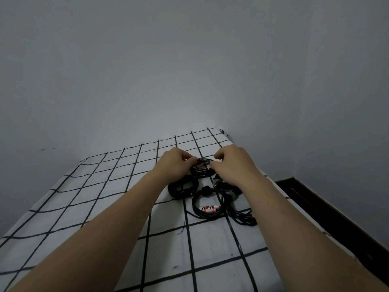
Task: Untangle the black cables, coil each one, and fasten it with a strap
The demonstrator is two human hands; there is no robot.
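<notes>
Both hands out over a bed with a white, black-gridded sheet (117, 186), set against a grey wall (189, 60). Left hand (172, 164) and right hand (230, 165) closed narrow, each pinching one side of the far coil (202, 168), a small ring of black cable lying flat on the sheet. Something pale and reddish across the top of that ring, likely its strap (200, 164); too small to say whether wrapped shut or loose.

Three more bundles just nearer the body: a thick coil (183, 187) just under the left wrist, a ring with a white printed band (208, 205) in the middle, and a looser bundle with plugs (242, 216) partly under the right forearm. All close together, some touching; no loose tangle visible, so probably late in the task, with the last coil being fastened.

To do this step well, judged from here:
- Keep the loops stacked and even under one pinch, so none springs out while the strap goes round.
- Feed the strap through the centre of the ring, around all the strands, not just the top few.
- Pull snug, without kinking the cable, then press the end down.
- Lift the ring slightly clear of its neighbours first, to avoid catching a stray loop from the thick coil beside it.

Dark frame (336, 213) along the right edge of the bed, well apart from the work.
</notes>
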